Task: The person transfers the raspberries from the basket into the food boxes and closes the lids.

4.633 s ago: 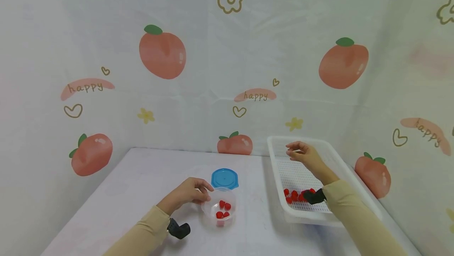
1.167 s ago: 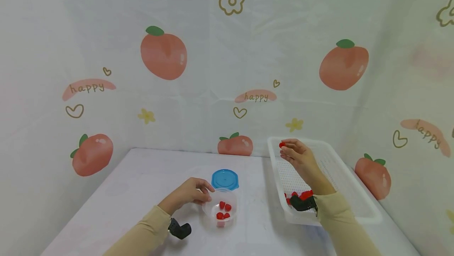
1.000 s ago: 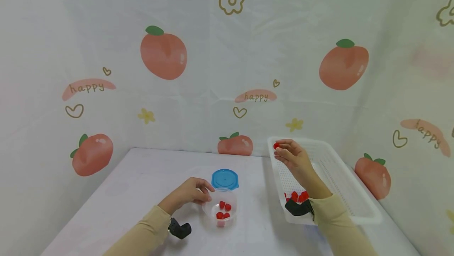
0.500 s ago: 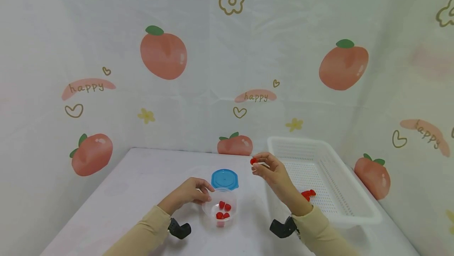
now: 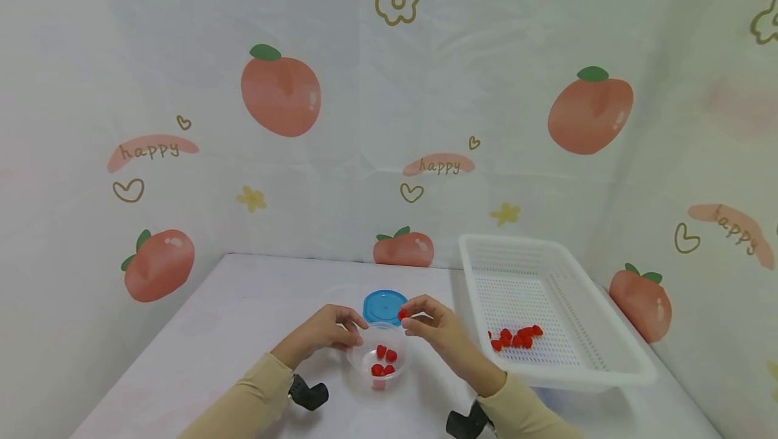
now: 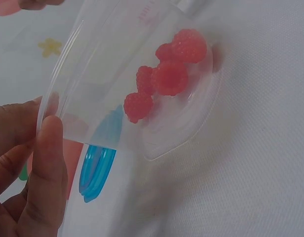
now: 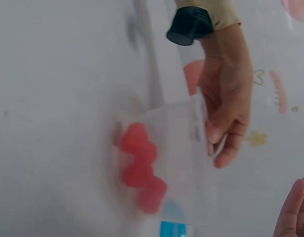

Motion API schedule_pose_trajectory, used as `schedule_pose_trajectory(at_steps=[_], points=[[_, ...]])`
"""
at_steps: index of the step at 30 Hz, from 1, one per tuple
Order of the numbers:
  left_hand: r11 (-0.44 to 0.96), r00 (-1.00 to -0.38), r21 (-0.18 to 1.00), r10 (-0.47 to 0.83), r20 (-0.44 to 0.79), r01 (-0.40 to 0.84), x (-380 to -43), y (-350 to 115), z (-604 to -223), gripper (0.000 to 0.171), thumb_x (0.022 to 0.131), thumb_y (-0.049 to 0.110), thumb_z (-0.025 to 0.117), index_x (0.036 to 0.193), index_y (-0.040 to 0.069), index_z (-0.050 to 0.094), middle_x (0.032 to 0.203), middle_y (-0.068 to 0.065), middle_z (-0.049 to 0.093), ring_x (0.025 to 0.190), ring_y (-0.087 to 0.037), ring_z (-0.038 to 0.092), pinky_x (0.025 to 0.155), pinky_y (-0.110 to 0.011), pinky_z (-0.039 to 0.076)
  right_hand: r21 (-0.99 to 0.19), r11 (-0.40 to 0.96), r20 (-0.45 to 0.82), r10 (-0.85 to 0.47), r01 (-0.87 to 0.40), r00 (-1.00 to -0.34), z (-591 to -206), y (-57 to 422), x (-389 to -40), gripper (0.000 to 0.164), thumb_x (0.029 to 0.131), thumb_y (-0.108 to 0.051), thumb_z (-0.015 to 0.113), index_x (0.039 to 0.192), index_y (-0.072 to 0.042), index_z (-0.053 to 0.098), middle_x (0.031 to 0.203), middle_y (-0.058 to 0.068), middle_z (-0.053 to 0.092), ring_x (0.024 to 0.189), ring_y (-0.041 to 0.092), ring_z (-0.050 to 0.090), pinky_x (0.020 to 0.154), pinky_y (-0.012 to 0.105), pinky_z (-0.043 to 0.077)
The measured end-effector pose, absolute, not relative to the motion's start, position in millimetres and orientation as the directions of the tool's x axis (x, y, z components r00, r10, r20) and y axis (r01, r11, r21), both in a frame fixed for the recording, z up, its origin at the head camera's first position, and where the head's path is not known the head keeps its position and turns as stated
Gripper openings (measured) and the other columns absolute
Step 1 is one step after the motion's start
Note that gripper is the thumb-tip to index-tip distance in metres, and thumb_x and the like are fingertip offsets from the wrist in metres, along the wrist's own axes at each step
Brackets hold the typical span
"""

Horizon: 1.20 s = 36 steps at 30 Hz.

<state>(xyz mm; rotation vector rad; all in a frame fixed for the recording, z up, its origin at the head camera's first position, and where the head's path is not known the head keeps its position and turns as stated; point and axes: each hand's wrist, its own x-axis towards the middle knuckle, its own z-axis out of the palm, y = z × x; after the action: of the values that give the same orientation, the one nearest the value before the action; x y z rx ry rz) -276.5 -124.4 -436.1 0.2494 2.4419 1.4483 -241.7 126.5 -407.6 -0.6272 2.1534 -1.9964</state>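
My left hand point(image 5: 322, 332) pinches the rim of a clear round plastic container point(image 6: 100, 69) between thumb and fingers. Several red raspberries point(image 6: 171, 78) lie on the container's bottom, seen through its wall in both wrist views. My right hand point(image 5: 442, 332) holds a single raspberry point(image 5: 402, 315) at its fingertips, at the far right side of the container's rim in the head view. That held raspberry does not show in the right wrist view, where only some fingers point(image 7: 291, 210) appear at the lower right corner.
Just behind the container lies a blue lid point(image 5: 384, 305) on the white tabletop point(image 5: 279, 283). To the right stands a white perforated basket point(image 5: 571, 290), with several more raspberries point(image 5: 518, 339) near its front left. A printed cloth point(image 5: 340, 88) hangs behind the table.
My right hand has picked up a raspberry from the basket and carried it left and down to the container. The left hand and the container have stayed in place.
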Motion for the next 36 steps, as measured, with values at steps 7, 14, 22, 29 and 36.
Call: schedule_pose_trajectory(at_steps=[7, 14, 22, 29, 36], points=[[0.472, -0.941, 0.881, 0.301, -0.158, 0.003, -276, -124, -436, 0.025, 0.081, 0.011, 0.077, 0.104, 0.004, 0.07, 0.082, -0.005, 0.059, 0.066, -0.015, 0.058, 0.066, -0.028, 0.058, -0.988, 0.086, 0.081, -0.418, -0.129, -0.905, -424, 119, -242, 0.036, 0.092, -0.019, 0.065, 0.118, 0.005, 0.055, 0.109, 0.009, 0.06, 0.103, 0.03, 0.062, 0.086, 0.026, 0.054], [0.465, -0.939, 0.885, 0.308, -0.156, 0.006, -276, -125, -436, 0.025, 0.081, 0.011, 0.077, 0.104, 0.004, 0.07, 0.082, -0.005, 0.06, 0.066, -0.015, 0.058, 0.066, -0.028, 0.058, -0.985, 0.123, 0.061, -0.409, -0.121, -0.91, -435, 117, -245, 0.031, 0.092, -0.017, 0.066, 0.115, 0.002, 0.059, 0.109, 0.011, 0.062, 0.097, 0.022, 0.063, 0.087, 0.028, 0.055], [0.465, -0.936, 0.885, 0.318, -0.148, 0.018, -277, -126, -435, 0.027, 0.082, 0.011, 0.076, 0.107, 0.002, 0.069, 0.081, -0.005, 0.06, 0.066, -0.015, 0.058, 0.067, -0.028, 0.058, -0.982, 0.151, 0.046, -0.413, -0.118, -0.91, -439, 117, -248, 0.032, 0.09, -0.015, 0.068, 0.115, 0.002, 0.059, 0.11, 0.011, 0.064, 0.095, 0.017, 0.064, 0.089, 0.034, 0.055], [0.461, -0.936, 0.887, 0.318, -0.149, 0.016, -276, -126, -435, 0.027, 0.082, 0.01, 0.076, 0.106, 0.002, 0.069, 0.081, -0.005, 0.06, 0.065, -0.014, 0.058, 0.066, -0.028, 0.058, -0.981, 0.165, 0.03, -0.407, -0.105, -0.913, -439, 116, -249, 0.03, 0.088, -0.015, 0.069, 0.112, 0.001, 0.06, 0.107, 0.009, 0.065, 0.091, 0.016, 0.063, 0.087, 0.032, 0.056], [0.461, -0.937, 0.887, 0.315, -0.15, 0.013, -277, -125, -435, 0.026, 0.082, 0.01, 0.076, 0.106, 0.002, 0.069, 0.081, -0.004, 0.059, 0.065, -0.014, 0.058, 0.066, -0.027, 0.058, -0.98, 0.169, 0.03, -0.407, -0.108, -0.913, -439, 116, -248, 0.029, 0.089, -0.015, 0.069, 0.112, 0.0, 0.06, 0.107, 0.009, 0.066, 0.091, 0.016, 0.063, 0.087, 0.032, 0.056]])
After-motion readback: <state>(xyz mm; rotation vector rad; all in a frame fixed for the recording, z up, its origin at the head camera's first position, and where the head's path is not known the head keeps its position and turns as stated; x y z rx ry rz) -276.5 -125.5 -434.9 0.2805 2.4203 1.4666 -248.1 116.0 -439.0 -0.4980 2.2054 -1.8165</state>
